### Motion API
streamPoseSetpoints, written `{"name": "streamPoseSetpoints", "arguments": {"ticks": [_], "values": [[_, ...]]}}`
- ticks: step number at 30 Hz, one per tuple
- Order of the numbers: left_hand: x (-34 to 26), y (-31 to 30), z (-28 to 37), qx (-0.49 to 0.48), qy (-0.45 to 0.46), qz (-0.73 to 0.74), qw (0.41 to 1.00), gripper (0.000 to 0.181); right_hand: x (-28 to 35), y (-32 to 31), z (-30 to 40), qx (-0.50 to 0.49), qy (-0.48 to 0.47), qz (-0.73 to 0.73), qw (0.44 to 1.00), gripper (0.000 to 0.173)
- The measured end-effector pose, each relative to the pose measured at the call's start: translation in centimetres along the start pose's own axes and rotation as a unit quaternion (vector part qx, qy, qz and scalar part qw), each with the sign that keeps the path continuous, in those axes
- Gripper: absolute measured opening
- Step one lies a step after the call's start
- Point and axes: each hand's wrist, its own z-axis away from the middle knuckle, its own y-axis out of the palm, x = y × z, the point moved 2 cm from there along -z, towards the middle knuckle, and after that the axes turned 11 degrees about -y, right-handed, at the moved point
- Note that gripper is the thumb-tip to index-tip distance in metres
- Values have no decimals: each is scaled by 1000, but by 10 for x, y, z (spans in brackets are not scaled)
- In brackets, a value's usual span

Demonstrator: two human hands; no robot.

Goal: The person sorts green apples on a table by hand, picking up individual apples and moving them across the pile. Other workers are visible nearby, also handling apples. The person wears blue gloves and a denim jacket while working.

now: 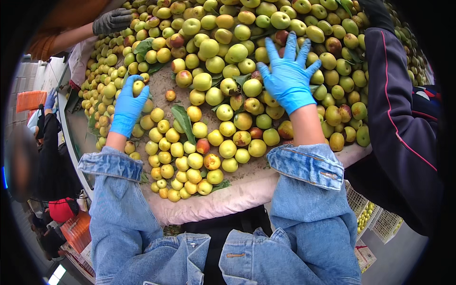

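Observation:
Many green-yellow jujubes [228, 148], some blushed red or brown, cover the sorting table before me. My left hand [127, 107], in a blue disposable glove, is on the left side with a yellow-green jujube [138, 88] between thumb and fingers. In a matching glove, my right hand [290, 76] lies palm down with fingers spread over the pile at upper right. Its fingertips are close to a dark reddish jujube [281, 36], partly hidden by them. Between my hands, a smaller group of jujubes [181, 162] sits near the padded front edge, with a green leaf [183, 121] on top.
Pale pink cloth [221, 206] pads the table's near edge. A co-worker's dark sleeve [395, 103] borders the right side; another person's grey-gloved hand [113, 21] rests at upper left. White plastic crates [386, 224] stand below right, orange crates [76, 231] at lower left.

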Motion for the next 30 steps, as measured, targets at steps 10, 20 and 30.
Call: {"name": "streamPoseSetpoints", "arguments": {"ticks": [10,20,30], "values": [[-131,66,103,224,157,-65,960,35,47,-4,0,10,-220,-401,889,35],[-14,3,53,32,62,-201,977,41,-11,-27,-22,-328,-18,-425,843,26],[-175,108,65,107,258,-212,936,40,-5,-30,-22,-305,-36,-501,809,22]]}}
